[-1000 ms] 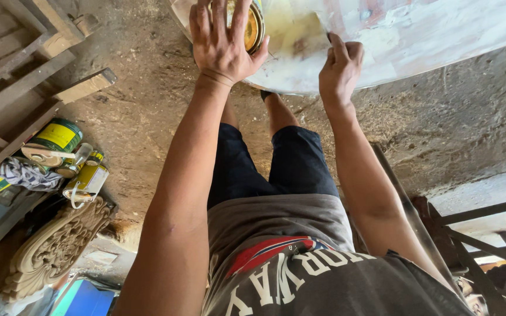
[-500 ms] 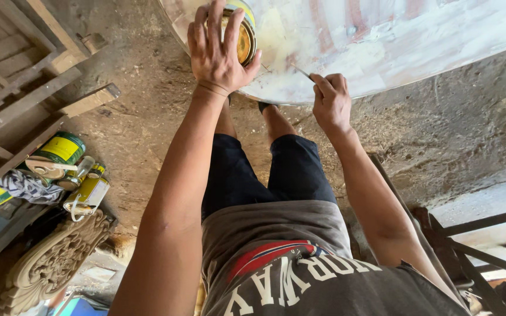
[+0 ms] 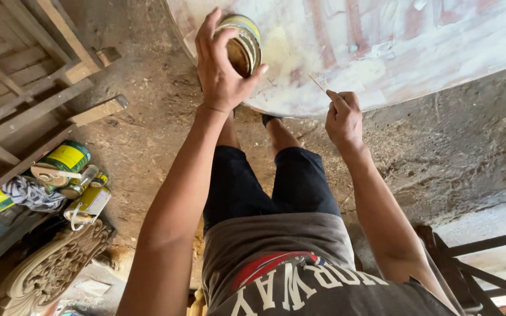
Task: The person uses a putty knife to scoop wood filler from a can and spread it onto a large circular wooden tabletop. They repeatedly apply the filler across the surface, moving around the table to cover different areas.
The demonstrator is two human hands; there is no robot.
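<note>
The left hand [image 3: 221,67] wraps its fingers around a small round tin [image 3: 242,45], its metal rim worn and its yellow band showing, held tilted over the edge of a curved wooden panel [image 3: 417,52] smeared with pale, streaky filler. The right hand [image 3: 344,120] is pinched shut on a thin stick [image 3: 318,85] whose tip rests against that chalky surface. Below lies a dusty dirt floor [image 3: 153,134]; to the left, rough timber slats [image 3: 24,88], green-and-yellow cans [image 3: 65,159] and a carved wooden ornament [image 3: 54,266].
</note>
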